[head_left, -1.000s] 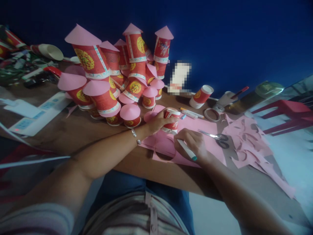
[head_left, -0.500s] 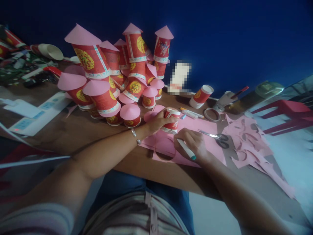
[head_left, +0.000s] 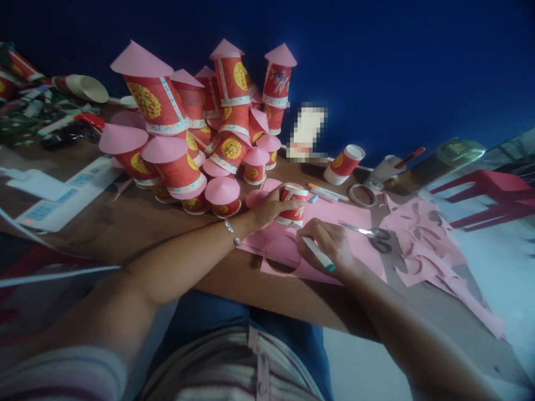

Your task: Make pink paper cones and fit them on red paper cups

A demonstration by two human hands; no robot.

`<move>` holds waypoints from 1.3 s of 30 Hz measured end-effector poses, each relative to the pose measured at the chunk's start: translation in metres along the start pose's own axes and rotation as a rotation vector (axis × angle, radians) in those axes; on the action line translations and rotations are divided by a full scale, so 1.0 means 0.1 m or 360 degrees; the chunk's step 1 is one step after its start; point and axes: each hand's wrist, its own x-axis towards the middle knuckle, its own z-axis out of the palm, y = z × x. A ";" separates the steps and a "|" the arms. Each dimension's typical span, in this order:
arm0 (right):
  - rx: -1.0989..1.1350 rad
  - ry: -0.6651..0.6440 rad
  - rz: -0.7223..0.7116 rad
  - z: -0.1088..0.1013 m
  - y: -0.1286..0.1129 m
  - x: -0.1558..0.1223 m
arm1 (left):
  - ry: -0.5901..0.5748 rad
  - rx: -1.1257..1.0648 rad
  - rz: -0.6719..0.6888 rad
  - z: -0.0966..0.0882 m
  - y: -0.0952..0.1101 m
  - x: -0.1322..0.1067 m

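My left hand (head_left: 267,209) is wrapped round a red paper cup (head_left: 293,203) that stands upside down on a pink paper sheet (head_left: 334,223). Right beside it, my right hand (head_left: 330,245) pinches a white pen with a teal end (head_left: 318,254), its tip down at the cup's base on the pink sheet. A round hole is cut out of the sheet's near edge, just left of my right hand. Scissors (head_left: 368,234) lie on the sheet to the right of that hand.
A stack of red cups topped with pink paper cones (head_left: 196,128) stands behind my left hand. Pink paper scraps (head_left: 422,245) lie at the right, with a tape roll (head_left: 361,195), markers (head_left: 326,192) and another red cup (head_left: 345,164). A white power strip (head_left: 62,195) sits at the left.
My right hand with the pen has crept slightly towards the cup. The left hand and the cup have stayed put.
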 end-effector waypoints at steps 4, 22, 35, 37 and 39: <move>0.0044 -0.0068 0.0063 -0.03 -0.02 0.01 | 0.0003 0.0015 0.0002 -0.01 -0.01 0.00; 0.0023 -0.0043 -0.0022 -0.01 0.01 0.00 | 0.0025 -0.0030 -0.0021 0.02 0.04 -0.02; -0.0066 -0.0001 -0.0003 -0.04 0.01 0.02 | 0.0029 -0.0025 -0.0043 0.02 0.04 -0.02; -0.0055 0.0014 -0.0001 -0.04 0.01 0.02 | 0.0024 -0.0031 -0.0038 0.02 0.04 -0.02; -0.0032 0.0021 -0.0013 -0.04 0.00 0.01 | 0.0026 -0.0034 -0.0036 0.02 0.03 -0.02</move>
